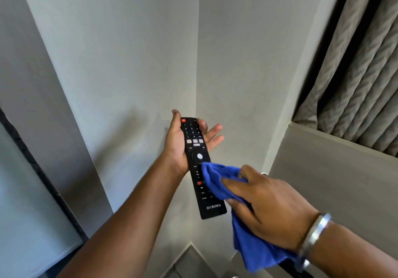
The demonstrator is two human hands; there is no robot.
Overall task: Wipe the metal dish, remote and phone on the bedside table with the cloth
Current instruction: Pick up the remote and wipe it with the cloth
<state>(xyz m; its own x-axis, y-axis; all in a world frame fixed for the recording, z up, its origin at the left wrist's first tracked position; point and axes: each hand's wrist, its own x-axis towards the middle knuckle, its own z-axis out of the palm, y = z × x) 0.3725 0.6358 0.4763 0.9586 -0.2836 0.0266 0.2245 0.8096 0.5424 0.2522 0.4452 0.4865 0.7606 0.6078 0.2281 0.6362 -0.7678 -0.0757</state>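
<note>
A long black remote (197, 148) with buttons facing me rests in my left hand (177, 146), held up in front of the wall corner, its lower end marked CROWN. My right hand (267, 204) grips a bunched blue cloth (217, 181) and presses it against the remote's right side, over its lower buttons. The rest of the cloth hangs down under my right wrist, which wears a metal bangle. The metal dish, the phone and the bedside table top are out of sight.
Pale walls meet in a corner (197, 62) behind the remote. Grey curtains (355, 73) hang at the upper right above a ledge (336, 136). A dark-framed panel (32, 170) runs along the left.
</note>
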